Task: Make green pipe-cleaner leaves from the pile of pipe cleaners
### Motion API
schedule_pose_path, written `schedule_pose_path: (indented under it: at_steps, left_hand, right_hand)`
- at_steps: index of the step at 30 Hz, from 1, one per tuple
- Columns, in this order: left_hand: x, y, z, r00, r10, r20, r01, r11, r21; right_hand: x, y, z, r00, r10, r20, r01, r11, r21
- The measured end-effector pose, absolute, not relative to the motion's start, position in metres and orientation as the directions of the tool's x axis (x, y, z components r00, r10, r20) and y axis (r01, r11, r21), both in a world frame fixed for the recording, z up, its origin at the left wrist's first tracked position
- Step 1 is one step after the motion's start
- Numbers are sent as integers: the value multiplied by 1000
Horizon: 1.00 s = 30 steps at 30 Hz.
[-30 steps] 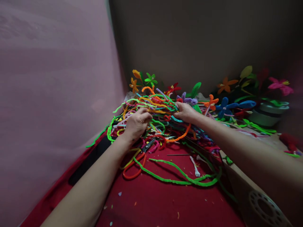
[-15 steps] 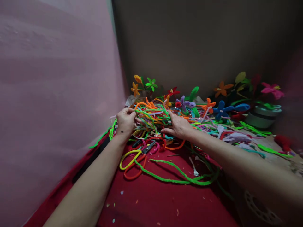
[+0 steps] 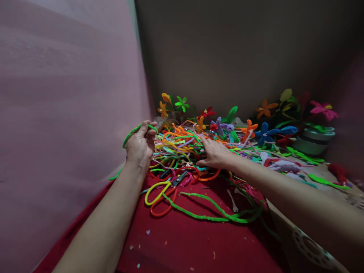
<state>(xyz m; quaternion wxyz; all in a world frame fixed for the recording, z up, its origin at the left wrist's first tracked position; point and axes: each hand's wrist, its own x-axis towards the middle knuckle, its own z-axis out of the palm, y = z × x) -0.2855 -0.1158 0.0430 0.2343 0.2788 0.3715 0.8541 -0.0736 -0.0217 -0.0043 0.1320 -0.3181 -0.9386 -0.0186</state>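
Note:
A green pipe cleaner (image 3: 131, 135) is pinched in my left hand (image 3: 140, 146), which is raised at the left edge of the heap; the strand bends over the thumb and fingers. My right hand (image 3: 215, 152) lies on the tangled pile of pipe cleaners (image 3: 179, 142), fingers spread and touching its right part. Orange, yellow, green, red and lilac strands cross in that pile. Scissors (image 3: 165, 191) with one yellow and one orange-red handle rest just in front of it. A long green pipe cleaner (image 3: 204, 217) loops over the red cloth beside them.
Fuzzy flowers, among them a blue flower (image 3: 265, 134) and a purple flower (image 3: 218, 124), stand behind the pile. A pale green pot (image 3: 314, 140) is at the right. The red cloth (image 3: 182, 246) carries small scraps. A pink wall (image 3: 71, 113) rises close on the left.
My left hand has moved left and turned, drawing a green pipe cleaner away from the pile. My right hand has stayed almost in place on the heap.

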Motion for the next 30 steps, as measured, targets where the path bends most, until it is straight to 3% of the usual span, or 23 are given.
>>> schedule_pose_path:
  at_steps: [4,7,9,12,15,18,22,26,30]
  left_hand:
    - [-267,-126,52,-623,591,512,36,-632,774]
    - [-245,-136,53,-455,652,607,384,-471,794]
    - [-229,-143,51,-287,728,623,649,-330,685]
    - [-212,-149,47,-15,832,554,897,-234,375]
    - [-202,-152,43,120,866,486,949,-243,199]
    - [-197,-154,43,185,867,464,933,-303,195]
    - [-192,-157,50,248,860,447,902,-373,216]
    - [-184,-161,52,289,901,323,852,-396,342]
    - [-170,-167,47,286,937,202,826,-348,443]
  right_hand:
    - [-69,-33,24,-759,596,263,612,791,-25]
    - [-65,-50,49,-734,588,340,622,783,-13]
    - [-63,-64,61,-661,541,519,569,813,-123]
    - [-64,-84,66,-668,404,625,247,913,-326]
    - [-62,-99,65,-655,511,557,35,756,-653]
    - [-55,-103,70,-605,657,450,-236,392,-889]
    - [-33,-97,84,-456,855,247,-542,-47,-839]
    - [-1,-87,85,-343,938,55,-612,-179,-771]
    - [30,-79,73,-290,957,-6,-637,-197,-746]
